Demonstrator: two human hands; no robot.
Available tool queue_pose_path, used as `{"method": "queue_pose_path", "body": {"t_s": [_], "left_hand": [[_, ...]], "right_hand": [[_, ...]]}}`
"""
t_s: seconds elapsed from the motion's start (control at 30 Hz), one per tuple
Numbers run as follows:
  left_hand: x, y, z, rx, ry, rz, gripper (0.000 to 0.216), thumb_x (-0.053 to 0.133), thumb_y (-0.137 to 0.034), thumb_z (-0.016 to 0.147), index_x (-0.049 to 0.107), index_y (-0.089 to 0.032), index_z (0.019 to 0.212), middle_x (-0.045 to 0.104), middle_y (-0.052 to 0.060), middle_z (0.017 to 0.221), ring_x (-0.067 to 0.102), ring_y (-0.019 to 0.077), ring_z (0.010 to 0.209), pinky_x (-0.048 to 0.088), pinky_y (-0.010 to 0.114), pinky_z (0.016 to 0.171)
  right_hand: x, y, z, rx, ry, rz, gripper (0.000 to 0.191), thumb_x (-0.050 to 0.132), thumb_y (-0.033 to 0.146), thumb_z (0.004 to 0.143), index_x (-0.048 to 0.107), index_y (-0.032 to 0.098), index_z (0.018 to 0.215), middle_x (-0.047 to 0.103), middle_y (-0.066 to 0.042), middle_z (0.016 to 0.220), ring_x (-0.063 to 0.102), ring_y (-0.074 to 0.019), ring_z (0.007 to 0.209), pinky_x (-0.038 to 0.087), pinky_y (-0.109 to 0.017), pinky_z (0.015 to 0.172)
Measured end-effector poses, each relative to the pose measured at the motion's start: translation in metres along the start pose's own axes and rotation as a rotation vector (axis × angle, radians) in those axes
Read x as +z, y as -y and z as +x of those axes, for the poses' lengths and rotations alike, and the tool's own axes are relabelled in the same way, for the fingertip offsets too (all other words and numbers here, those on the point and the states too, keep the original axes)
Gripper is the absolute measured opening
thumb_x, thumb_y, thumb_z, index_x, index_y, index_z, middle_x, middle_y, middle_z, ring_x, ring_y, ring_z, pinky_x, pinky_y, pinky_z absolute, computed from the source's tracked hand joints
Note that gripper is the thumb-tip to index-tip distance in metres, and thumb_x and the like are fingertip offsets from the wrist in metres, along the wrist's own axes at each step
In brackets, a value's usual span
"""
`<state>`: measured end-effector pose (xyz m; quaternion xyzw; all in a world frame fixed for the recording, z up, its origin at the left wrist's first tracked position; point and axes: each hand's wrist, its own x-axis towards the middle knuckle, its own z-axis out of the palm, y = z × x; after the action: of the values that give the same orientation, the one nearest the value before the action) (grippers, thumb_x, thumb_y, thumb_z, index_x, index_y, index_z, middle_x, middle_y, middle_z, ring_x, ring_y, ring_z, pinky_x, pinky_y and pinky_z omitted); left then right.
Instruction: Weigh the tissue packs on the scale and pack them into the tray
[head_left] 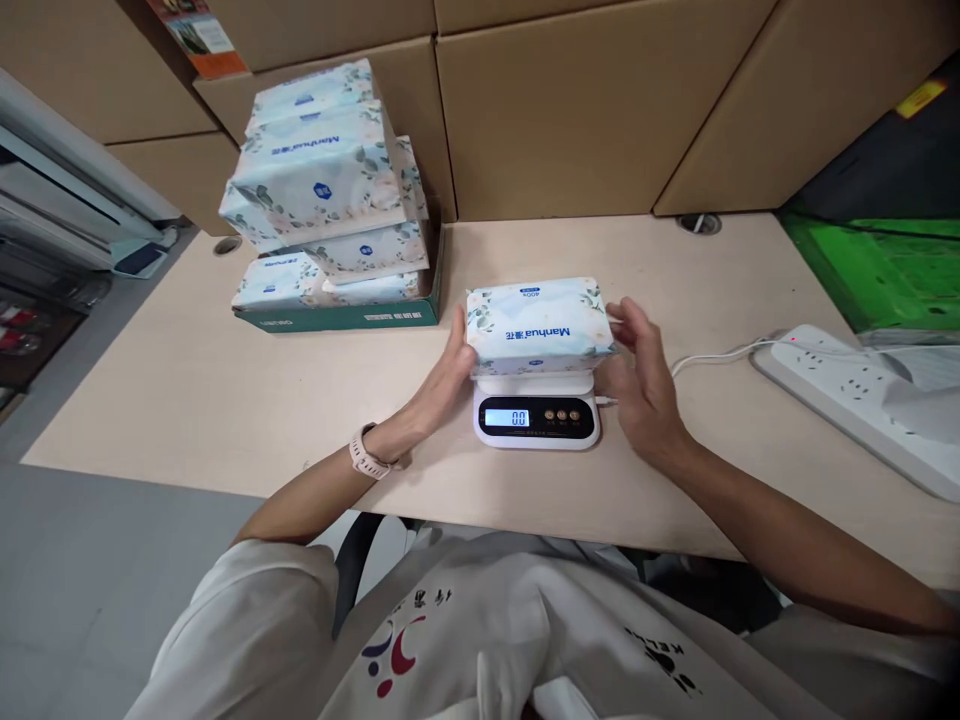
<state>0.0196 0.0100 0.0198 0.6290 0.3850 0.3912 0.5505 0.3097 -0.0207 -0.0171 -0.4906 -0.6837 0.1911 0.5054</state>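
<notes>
A white tissue pack with a leaf print lies on a small white digital scale; the display reads 0.0. My left hand presses flat against the pack's left end, fingers stretched. My right hand is at the pack's right end, fingers spread, with the fingertips at or just off its edge. A pale watch sits on my left wrist.
A pile of the same tissue packs rests on a green tray at the back left. Cardboard boxes line the back. A white power strip and cable lie at the right. The beige table ends near me.
</notes>
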Motion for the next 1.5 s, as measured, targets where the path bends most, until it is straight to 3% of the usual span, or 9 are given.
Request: {"method": "queue_pose_path", "body": {"t_s": [0.13,0.27,0.37,0.47,0.67,0.93,1.5], "left_hand": [[-0.015,0.001,-0.004,-0.046,-0.197,-0.16,0.086,0.052,-0.084,0.1,0.039,-0.038,0.171,0.015,-0.004,0.189,0.003,0.0316,0.177,0.016,0.051,0.144],[-0.027,-0.008,-0.001,-0.161,-0.208,-0.277,0.068,0.042,-0.076,0.108,0.055,-0.036,0.161,0.034,-0.003,0.183,0.015,0.0317,0.176,0.025,0.053,0.141],[-0.028,-0.014,0.001,-0.246,-0.227,-0.335,0.062,0.035,-0.069,0.112,0.061,-0.033,0.156,0.048,-0.001,0.176,0.022,0.0315,0.175,0.026,0.054,0.14],[-0.026,-0.015,0.003,-0.289,-0.231,-0.365,0.063,0.033,-0.066,0.113,0.061,-0.029,0.156,0.052,0.002,0.173,0.026,0.0302,0.173,0.025,0.051,0.141],[-0.027,-0.007,0.003,-0.268,-0.246,-0.439,0.061,0.046,-0.063,0.11,0.068,-0.02,0.146,0.059,0.007,0.167,0.04,0.0296,0.167,0.031,0.042,0.14],[-0.034,0.0,0.01,-0.325,-0.394,-0.525,0.043,0.056,-0.048,0.104,0.078,-0.012,0.112,0.082,0.014,0.126,0.071,0.0299,0.135,0.049,0.044,0.128],[-0.034,0.0,0.012,-0.339,-0.417,-0.529,0.038,0.057,-0.043,0.101,0.078,-0.011,0.107,0.083,0.014,0.119,0.075,0.0284,0.128,0.052,0.042,0.124]], "right_hand": [[-0.007,-0.009,-0.001,-0.02,-0.23,0.007,0.061,0.033,0.062,0.109,0.042,0.045,0.166,0.057,-0.009,0.163,0.065,-0.0326,0.143,0.048,-0.066,0.124],[-0.012,-0.009,-0.002,-0.008,-0.324,-0.014,0.064,0.028,0.064,0.106,0.045,0.041,0.164,0.059,-0.012,0.16,0.066,-0.0346,0.141,0.049,-0.067,0.12],[-0.012,-0.008,-0.003,0.031,-0.306,-0.047,0.067,0.023,0.065,0.105,0.042,0.039,0.163,0.058,-0.014,0.16,0.067,-0.0343,0.141,0.048,-0.067,0.12],[-0.011,-0.009,-0.004,0.03,-0.298,-0.02,0.067,0.025,0.067,0.103,0.045,0.04,0.161,0.06,-0.012,0.159,0.068,-0.0345,0.139,0.048,-0.068,0.12],[-0.01,-0.013,-0.005,-0.006,-0.319,0.06,0.062,0.032,0.062,0.104,0.052,0.041,0.159,0.063,-0.011,0.156,0.07,-0.033,0.135,0.049,-0.066,0.119],[-0.009,-0.012,-0.005,0.01,-0.29,0.089,0.059,0.032,0.06,0.104,0.053,0.042,0.157,0.063,-0.012,0.156,0.074,-0.0323,0.128,0.053,-0.064,0.113],[-0.009,-0.008,-0.007,0.053,-0.261,0.045,0.06,0.032,0.062,0.104,0.056,0.037,0.153,0.063,-0.014,0.153,0.076,-0.0311,0.12,0.057,-0.058,0.109]]}}
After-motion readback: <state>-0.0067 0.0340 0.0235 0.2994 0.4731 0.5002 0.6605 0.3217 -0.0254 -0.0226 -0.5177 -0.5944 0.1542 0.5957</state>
